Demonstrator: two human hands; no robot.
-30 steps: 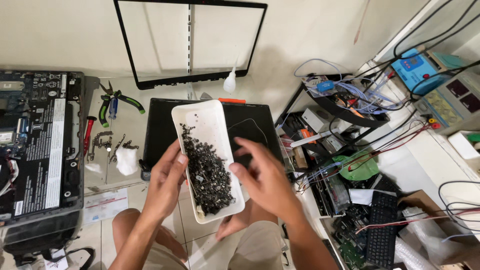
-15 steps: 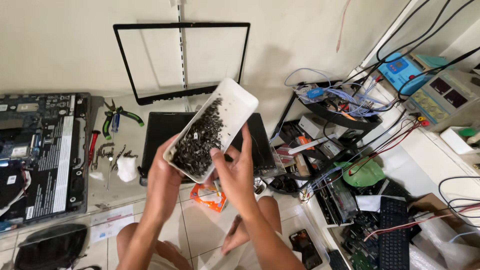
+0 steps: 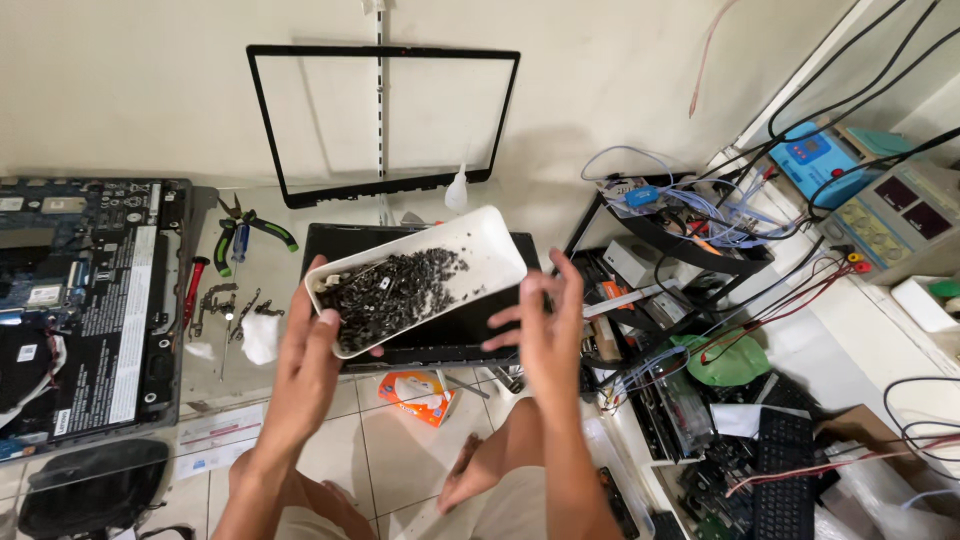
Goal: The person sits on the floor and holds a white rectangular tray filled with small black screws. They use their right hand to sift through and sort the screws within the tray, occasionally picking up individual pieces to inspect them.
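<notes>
One white tray (image 3: 470, 262) of dark screws (image 3: 392, 288) (heaped at its lower end), gripped by left hand (image 3: 305, 362) above black laptop (image 3: 440, 335); right hand (image 3: 545, 330) open, fingers beside tray's edge.

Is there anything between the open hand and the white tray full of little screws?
Nothing visible does. The left hand grips the white tray at its lower left end. The right hand, fingers spread, is just beside the tray's right end, with only the dark laptop lid lying below them.
</notes>
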